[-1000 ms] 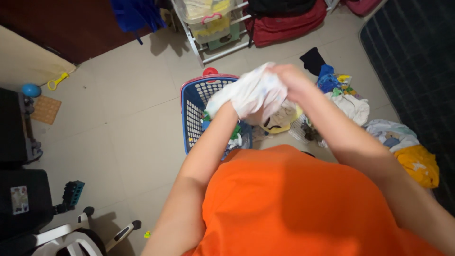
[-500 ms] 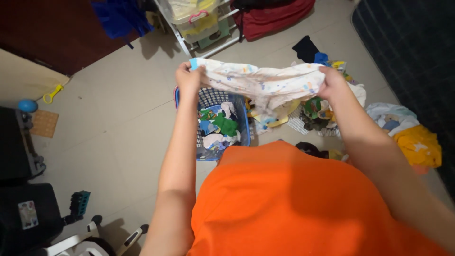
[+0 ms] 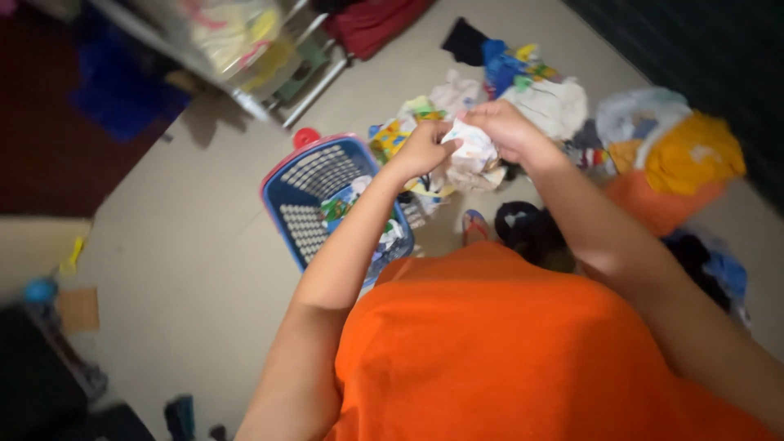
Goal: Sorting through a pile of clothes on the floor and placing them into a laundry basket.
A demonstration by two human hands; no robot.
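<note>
**White printed cloth gathered between both hands**

Half a second earlier the white printed cloth point(image 3: 469, 151) had been stretched wide between two raised hands, well apart from each other. Now it was bunched into a small crumpled wad, and the hands had come together until they nearly touched. The view had also swung, so the basket sat further left and lower than before.

The cloth was pale, with faint coloured specks, creased and folded on itself; motion blur hid the finer print. It was held in the air, above the floor and the pile of clothes, right in the grip of both hands. The left hand point(image 3: 423, 149) was clenched on the cloth's left edge, fingers curled round it. The right hand point(image 3: 504, 126) was clenched on its upper right part, knuckles up, pinching the fabric.

Just below the grip hung a loose end of the cloth, over mixed garments on the floor. Down and left of the grip stood the blue laundry basket point(image 3: 306, 184), slotted at its walls, with coloured clothes inside. Beyond the grip lay the pile of clothes point(image 3: 523, 82), white, blue and green pieces heaped together. To the right of the grip lay a yellow garment point(image 3: 694, 151) on an orange one. Below the grip, near the person's orange shirt point(image 3: 506, 351), lay a dark garment point(image 3: 531, 233). Far up and left of the grip stood a white rack point(image 3: 269, 77) on the tiled floor point(image 3: 188, 269).
</note>
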